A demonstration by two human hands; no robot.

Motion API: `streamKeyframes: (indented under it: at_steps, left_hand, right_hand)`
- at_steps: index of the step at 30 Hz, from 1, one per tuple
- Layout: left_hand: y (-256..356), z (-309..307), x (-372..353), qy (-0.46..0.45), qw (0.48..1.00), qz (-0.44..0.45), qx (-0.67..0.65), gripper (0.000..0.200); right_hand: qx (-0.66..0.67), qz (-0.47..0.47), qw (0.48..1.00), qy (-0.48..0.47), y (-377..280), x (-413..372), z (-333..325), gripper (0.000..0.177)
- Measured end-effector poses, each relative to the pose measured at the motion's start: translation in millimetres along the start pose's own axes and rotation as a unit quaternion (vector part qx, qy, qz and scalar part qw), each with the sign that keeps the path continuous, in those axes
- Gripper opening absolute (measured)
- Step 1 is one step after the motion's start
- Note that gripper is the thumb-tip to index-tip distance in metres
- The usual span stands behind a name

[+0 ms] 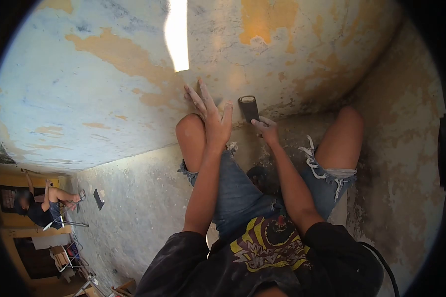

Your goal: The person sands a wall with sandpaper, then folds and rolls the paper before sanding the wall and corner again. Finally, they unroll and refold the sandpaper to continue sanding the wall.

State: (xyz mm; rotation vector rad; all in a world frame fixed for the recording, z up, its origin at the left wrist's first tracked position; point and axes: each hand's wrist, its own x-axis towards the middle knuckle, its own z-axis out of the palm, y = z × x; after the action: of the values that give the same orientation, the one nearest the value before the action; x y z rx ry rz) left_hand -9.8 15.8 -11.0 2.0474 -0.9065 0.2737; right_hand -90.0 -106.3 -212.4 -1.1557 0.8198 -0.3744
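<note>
My right hand [266, 129] is closed round the lower end of a dark, rolled or wrapped block [249, 110] with a pale core at its top end. The block is held upright close to the patchy wall [119, 99]; whether it touches the wall cannot be made out. My left hand [213, 111] is raised beside my knee with its fingers spread, dusty and holding nothing. Its fingertips are near or against the wall, just below a bright strip of light. Pale paint with flaked orange-brown patches covers the wall.
At the far left a co-worker [39, 203] sits with one arm raised to the wall. A dark flat piece [98, 199] lies on the grey floor [134, 208]. Boxes [59, 257] and metal frames stand at the lower left. Another stained wall [401, 148] rises on the right.
</note>
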Motion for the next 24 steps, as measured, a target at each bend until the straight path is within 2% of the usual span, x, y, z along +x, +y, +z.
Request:
streamKeyframes:
  at_steps: [3,4,6,7,9,12,13,15,16,18,22,24]
  left_hand:
    - [4,3,11,0.001,1.000,0.003,-0.001,0.092]
    - [4,2,5,-0.002,1.000,-0.012,-0.003,0.092]
    - [4,1,3,-0.004,1.000,-0.016,-0.004,0.092]
    - [5,-1,4,-0.006,1.000,-0.008,-0.006,0.092]
    - [5,-2,0,-0.008,1.000,-0.008,0.005,0.093]
    - [7,4,10,-0.006,1.000,0.000,0.006,0.093]
    - [4,2,5,-0.007,1.000,-0.005,0.004,0.093]
    - [1,3,4,-0.005,1.000,-0.006,0.011,0.093]
    - [1,2,4,-0.005,1.000,0.001,0.015,0.093]
    - [5,2,4,-0.005,1.000,-0.002,0.017,0.093]
    - [1,3,5,-0.002,1.000,0.000,0.000,0.093]
    - [0,3,3,-0.005,1.000,-0.008,0.010,0.093]
  right_hand:
    - [-0.019,-0.039,0.999,-0.017,22,6,-2,0.052]
    - [-0.020,-0.031,0.999,-0.018,11,2,1,0.052]
    - [0.053,-0.051,0.993,-0.097,-38,-6,13,0.052]
    - [0.054,-0.048,0.992,-0.100,-28,-8,13,0.052]
    - [0.081,0.014,0.997,-0.015,-12,-8,5,0.049]
    - [0.039,0.008,0.999,-0.001,-1,-5,0,0.050]
    - [0.038,0.016,0.999,-0.002,-10,-9,4,0.050]
    - [0.074,-0.037,0.995,-0.058,-32,-3,11,0.049]
    - [0.075,-0.034,0.995,-0.059,-18,-7,8,0.049]
    - [0.039,0.037,0.998,-0.014,-3,-10,-4,0.049]
    - [0.033,0.014,0.999,-0.022,-5,-7,4,0.048]
    - [0.102,-0.037,0.990,-0.093,-26,-4,8,0.048]
